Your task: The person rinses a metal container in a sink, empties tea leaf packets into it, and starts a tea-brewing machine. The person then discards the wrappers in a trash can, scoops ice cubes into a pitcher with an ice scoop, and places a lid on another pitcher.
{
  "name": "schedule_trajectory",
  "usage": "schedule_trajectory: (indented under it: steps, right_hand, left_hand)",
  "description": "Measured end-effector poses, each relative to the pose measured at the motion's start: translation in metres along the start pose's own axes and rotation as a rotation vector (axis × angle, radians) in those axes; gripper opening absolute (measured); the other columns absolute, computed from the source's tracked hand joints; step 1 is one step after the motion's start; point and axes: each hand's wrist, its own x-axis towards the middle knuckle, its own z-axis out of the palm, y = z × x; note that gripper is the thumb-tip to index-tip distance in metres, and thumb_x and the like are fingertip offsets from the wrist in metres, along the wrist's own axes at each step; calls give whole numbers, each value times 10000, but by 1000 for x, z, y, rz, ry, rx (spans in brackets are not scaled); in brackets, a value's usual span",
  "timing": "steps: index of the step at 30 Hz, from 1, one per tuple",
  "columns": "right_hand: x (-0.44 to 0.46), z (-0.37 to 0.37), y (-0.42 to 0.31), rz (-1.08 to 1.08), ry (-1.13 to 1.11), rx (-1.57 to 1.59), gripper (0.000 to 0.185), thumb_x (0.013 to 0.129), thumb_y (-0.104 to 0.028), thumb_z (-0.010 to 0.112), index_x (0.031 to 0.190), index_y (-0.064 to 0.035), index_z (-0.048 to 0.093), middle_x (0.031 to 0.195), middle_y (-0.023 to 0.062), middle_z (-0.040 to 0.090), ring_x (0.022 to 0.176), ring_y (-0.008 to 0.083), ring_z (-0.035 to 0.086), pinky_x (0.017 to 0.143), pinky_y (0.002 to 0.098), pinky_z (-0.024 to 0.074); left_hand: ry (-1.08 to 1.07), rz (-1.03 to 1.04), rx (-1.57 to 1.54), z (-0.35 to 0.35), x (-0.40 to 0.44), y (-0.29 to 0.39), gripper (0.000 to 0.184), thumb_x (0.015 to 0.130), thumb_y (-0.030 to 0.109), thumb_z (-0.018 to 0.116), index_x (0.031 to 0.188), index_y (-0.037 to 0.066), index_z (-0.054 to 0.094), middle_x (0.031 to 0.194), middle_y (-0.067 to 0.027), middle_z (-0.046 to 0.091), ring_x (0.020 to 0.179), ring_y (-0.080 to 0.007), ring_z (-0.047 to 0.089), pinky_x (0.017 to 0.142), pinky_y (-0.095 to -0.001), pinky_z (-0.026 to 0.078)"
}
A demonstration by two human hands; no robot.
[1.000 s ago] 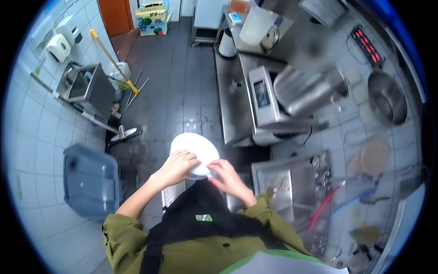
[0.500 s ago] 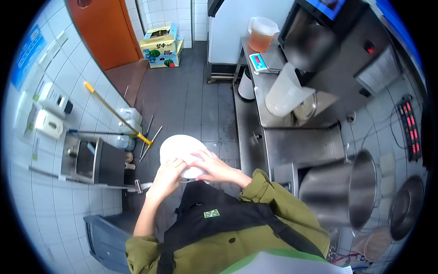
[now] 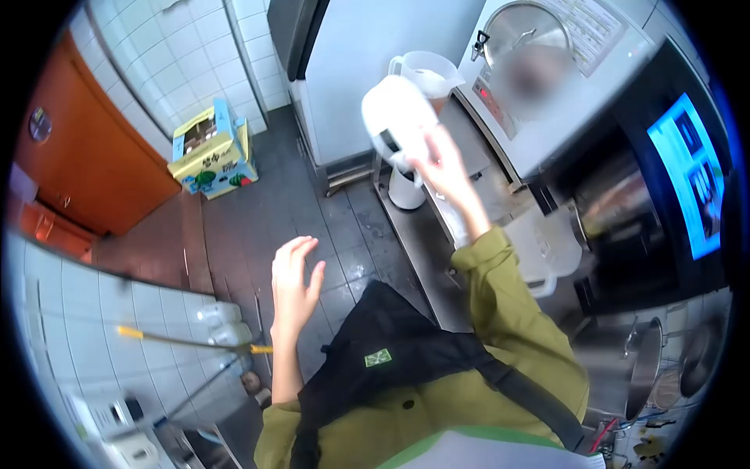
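A white rounded container (image 3: 397, 111) hangs tilted above the edge of the steel counter, near a clear pitcher. My right hand (image 3: 444, 160) grips its lower right part, with the fingers wrapped at that side. My left hand (image 3: 294, 285) is raised over the dark floor, apart from the container, its fingers spread and nothing in it. The pitcher (image 3: 432, 74) stands partly behind the container and holds some orange-brown liquid.
A steel counter (image 3: 469, 148) runs along the right, with a white bin (image 3: 406, 190) below. A clear jug (image 3: 539, 246), a lit screen (image 3: 691, 176) and a large steel pot (image 3: 617, 363) are at right. Watermelon boxes (image 3: 215, 156) stand on the floor at upper left.
My left hand has let go of the white container. My right hand has carried it up and right to the counter. The view has turned toward the counter and the screen.
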Motion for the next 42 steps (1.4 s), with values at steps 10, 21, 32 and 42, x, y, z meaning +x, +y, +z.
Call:
schedule_trajectory:
  steps: [10,21,32,42]
  right_hand:
    - [223,-18,245,-42,-41,-494,406,688,-57,628,1074,-39,506,1127,143,534,1062,331,490,888,392,390]
    - [232,4,271,224,-374,-578,430,661,-49,632,1065,-102,496,1097,85,530,1074,300,462,861,421,360]
    - [249,43,321,614,-255,-734,626,792,-351,520,1356,-221,280,1362,86,337,1262,275,300,953,577,231]
    - [272,54,368,594,-699,-1320,412,836,-189,471,1229,-66,440,1280,147,424,1168,323,401,968,396,337]
  left_hand:
    - [-150,-119,-34,29,172,-141,226,760,37,562,982,1,539,992,-143,542,965,-302,520,854,-350,398]
    - [-243,-302,-124,70,285,-257,184,783,43,543,963,8,549,956,-131,554,918,-285,537,817,-331,408]
    - [-421,-108,-263,109,351,-297,173,786,52,544,955,13,552,937,-116,565,899,-272,544,794,-320,411]
    - [-342,-257,-322,24,317,-456,188,801,161,556,943,37,560,919,-115,572,889,-294,546,777,-354,427]
